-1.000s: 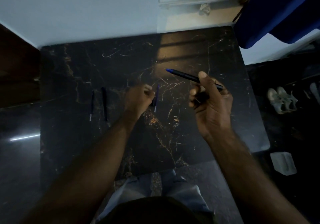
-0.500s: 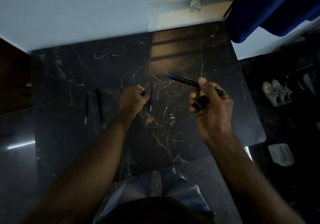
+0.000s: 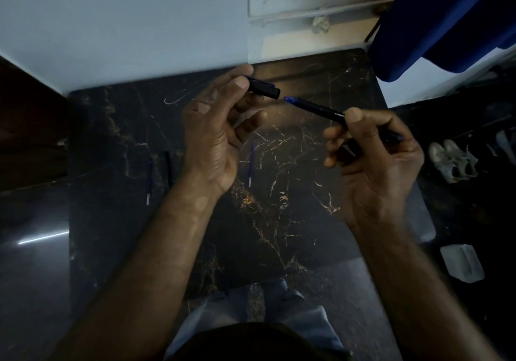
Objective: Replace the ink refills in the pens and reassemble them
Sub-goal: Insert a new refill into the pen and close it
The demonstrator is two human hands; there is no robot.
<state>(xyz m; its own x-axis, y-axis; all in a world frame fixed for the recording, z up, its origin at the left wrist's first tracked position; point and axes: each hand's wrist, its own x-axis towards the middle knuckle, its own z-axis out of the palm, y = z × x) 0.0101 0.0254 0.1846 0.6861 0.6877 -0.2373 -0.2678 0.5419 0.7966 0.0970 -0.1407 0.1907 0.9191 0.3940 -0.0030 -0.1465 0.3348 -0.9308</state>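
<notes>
My right hand (image 3: 371, 162) grips a dark pen body (image 3: 318, 108) with a blue tip that points up and left. My left hand (image 3: 215, 128) holds a black pen cap (image 3: 264, 89) between thumb and fingers, its open end facing the pen tip, a small gap apart. Both are raised above the black marble table (image 3: 279, 198). On the table lie a thin blue refill (image 3: 251, 165) between my hands, and at the left another refill (image 3: 149, 179) beside a dark pen part (image 3: 168, 167).
A pale wall (image 3: 125, 25) borders the table's far edge. A blue cloth (image 3: 446, 19) hangs at the upper right. Shoes (image 3: 452, 159) and a pale box (image 3: 462, 263) sit on the dark floor to the right. My knees (image 3: 259, 304) are below the table's near edge.
My left hand has picked up the cap from the table and lifted it toward the pen tip. My right hand has stayed raised with the pen. The view has shifted downward.
</notes>
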